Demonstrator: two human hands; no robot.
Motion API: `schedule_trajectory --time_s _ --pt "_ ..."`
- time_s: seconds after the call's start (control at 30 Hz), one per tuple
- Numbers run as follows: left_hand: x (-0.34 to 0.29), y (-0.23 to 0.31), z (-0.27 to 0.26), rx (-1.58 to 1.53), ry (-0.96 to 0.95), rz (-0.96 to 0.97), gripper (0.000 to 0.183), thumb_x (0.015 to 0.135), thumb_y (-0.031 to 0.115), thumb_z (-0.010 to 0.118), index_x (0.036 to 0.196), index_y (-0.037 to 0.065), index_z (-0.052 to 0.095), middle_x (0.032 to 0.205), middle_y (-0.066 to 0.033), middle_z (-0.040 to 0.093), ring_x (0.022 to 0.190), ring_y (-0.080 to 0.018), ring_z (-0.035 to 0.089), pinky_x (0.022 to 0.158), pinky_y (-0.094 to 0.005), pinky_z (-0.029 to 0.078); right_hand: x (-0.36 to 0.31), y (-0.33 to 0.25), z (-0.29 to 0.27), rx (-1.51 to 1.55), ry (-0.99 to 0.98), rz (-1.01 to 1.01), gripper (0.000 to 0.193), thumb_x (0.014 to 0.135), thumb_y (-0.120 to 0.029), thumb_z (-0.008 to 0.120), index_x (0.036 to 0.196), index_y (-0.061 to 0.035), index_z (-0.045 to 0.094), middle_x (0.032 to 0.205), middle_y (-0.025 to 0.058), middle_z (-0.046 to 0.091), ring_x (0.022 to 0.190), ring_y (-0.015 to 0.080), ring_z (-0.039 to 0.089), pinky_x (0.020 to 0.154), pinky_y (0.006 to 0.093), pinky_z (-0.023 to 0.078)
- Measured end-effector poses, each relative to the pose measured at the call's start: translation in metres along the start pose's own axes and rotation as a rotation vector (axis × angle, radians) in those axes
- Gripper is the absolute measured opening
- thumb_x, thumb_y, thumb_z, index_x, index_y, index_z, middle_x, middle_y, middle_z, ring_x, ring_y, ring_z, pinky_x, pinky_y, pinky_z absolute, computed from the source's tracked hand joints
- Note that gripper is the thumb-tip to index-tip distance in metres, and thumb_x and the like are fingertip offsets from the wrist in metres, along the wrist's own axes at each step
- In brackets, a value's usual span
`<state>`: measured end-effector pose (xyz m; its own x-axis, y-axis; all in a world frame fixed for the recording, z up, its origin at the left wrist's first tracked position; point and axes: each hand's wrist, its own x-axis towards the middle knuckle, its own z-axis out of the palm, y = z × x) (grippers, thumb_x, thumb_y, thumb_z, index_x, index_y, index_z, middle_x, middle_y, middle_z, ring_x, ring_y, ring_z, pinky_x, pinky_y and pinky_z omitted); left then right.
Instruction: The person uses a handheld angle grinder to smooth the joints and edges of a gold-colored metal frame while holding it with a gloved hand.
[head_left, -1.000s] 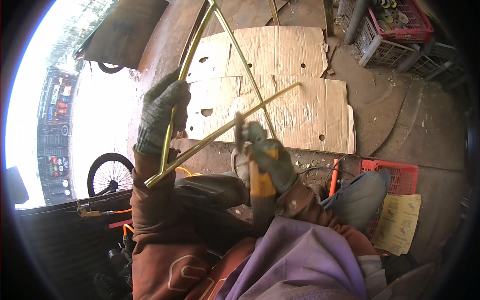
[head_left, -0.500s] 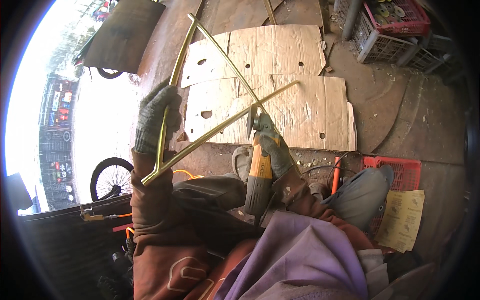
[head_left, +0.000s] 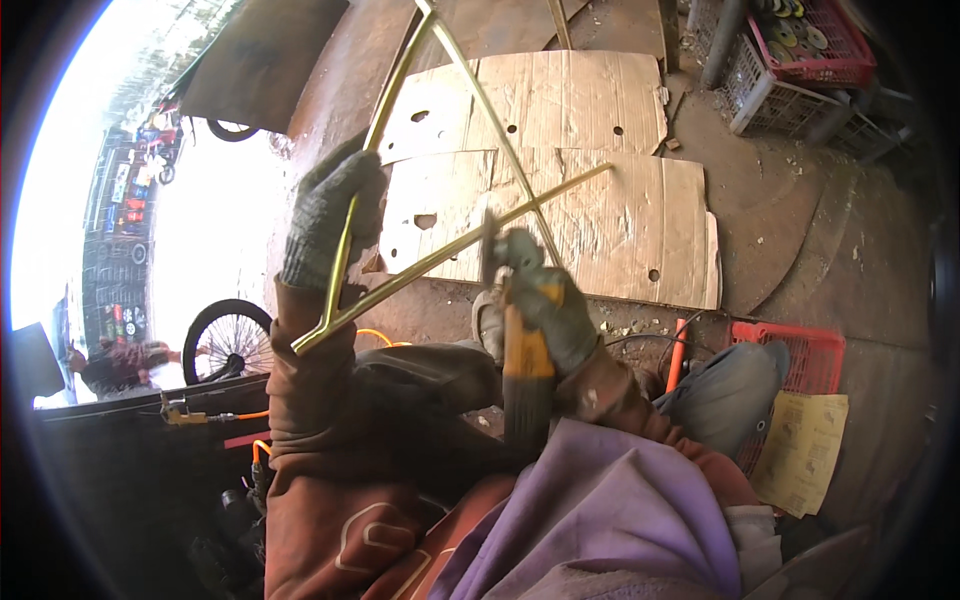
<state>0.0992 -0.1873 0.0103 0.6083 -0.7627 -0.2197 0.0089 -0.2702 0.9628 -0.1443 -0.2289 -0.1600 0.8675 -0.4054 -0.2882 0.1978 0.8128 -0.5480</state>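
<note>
My left hand, in a grey knit glove, is wrapped round one tube of a brass-coloured metal tube frame. The tubes form a long open triangle, with two tubes joined at the near-left end and another joint at the top edge of the view. My right hand, also gloved, grips a yellow and black angle grinder held upright. Its disc, seen nearly edge-on and blurred, is right against or very near the long lower tube. Whether it touches the metal I cannot tell.
Flattened cardboard sheets lie on the floor ahead. Crates stand at the far right, one holding discs. By my right knee are a red crate and a yellowish sandpaper sheet. A bicycle wheel and another person are at the left.
The tube frame has shifted slightly right, its far joint going up to the view's top edge. The grinder's head has moved slightly down and left along the lower tube. A person has appeared at the left.
</note>
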Motion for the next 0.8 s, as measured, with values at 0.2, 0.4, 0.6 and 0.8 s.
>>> schedule_trajectory --time_s 0.2,0.4,0.6,0.8 --pt "-0.007 0.005 0.034 0.103 -0.053 0.117 0.049 0.096 0.019 0.067 0.137 -0.006 0.058 0.072 -0.0043 0.063 0.044 -0.0058 0.049 0.038 -0.0204 0.038 -0.042 0.007 0.034 -0.116 -0.117 -0.266 0.02 0.089 -0.013 0.076 0.105 -0.0068 0.065 0.093 0.0032 0.068 0.083 0.0131 0.068 0.067 0.0274 0.056" --pt "-0.021 0.007 0.041 0.122 -0.122 0.18 0.047 0.095 0.013 0.068 0.138 -0.003 0.059 0.07 -0.0037 0.062 0.044 -0.0072 0.049 0.037 -0.0237 0.038 -0.028 -0.035 -0.02 -0.109 0.134 0.082 0.023 0.092 -0.019 0.075 0.105 -0.0063 0.062 0.086 0.0098 0.068 0.075 0.0191 0.069 0.065 0.0333 0.059" --pt "-0.027 0.011 0.039 0.182 -0.178 0.222 0.048 0.092 0.016 0.072 0.135 -0.003 0.062 0.072 -0.0036 0.066 0.055 -0.0065 0.056 0.047 -0.0225 0.046 -0.066 -0.018 0.055 -0.524 -0.036 -0.139 0.048 0.081 -0.011 0.079 0.122 -0.0074 0.054 0.101 0.0084 0.067 0.086 0.0192 0.069 0.068 0.0327 0.059" --pt "-0.019 -0.003 0.043 0.144 -0.27 0.291 0.05 0.09 0.02 0.074 0.134 -0.001 0.064 0.071 -0.0029 0.066 0.056 -0.0068 0.057 0.051 -0.0236 0.048 -0.056 -0.049 0.022 -0.478 0.089 0.125 0.042 0.084 -0.013 0.077 0.119 -0.0069 0.054 0.095 0.0089 0.067 0.081 0.0183 0.069 0.069 0.0325 0.059"
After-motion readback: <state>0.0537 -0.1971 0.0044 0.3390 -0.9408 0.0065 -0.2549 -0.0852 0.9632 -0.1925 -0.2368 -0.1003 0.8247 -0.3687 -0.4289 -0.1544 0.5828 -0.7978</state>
